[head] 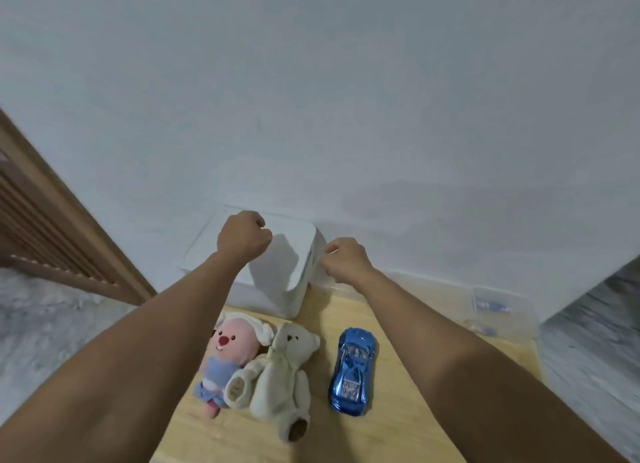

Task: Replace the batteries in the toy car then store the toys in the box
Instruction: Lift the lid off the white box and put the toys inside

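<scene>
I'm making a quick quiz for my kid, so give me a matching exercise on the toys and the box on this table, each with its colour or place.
Things:
1. toy car
2. teddy bear
3. beaver plush
4. storage box

Descriptions:
A. white, at the back by the wall
B. shiny blue, rightmost toy
C. cream, in the middle
D. pink face, blue outfit, leftmost

Pairs: 1-B, 2-C, 3-D, 4-A

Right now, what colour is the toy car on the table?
Shiny metallic blue; the toy car shows best in the head view, right of the cream teddy bear.
</scene>
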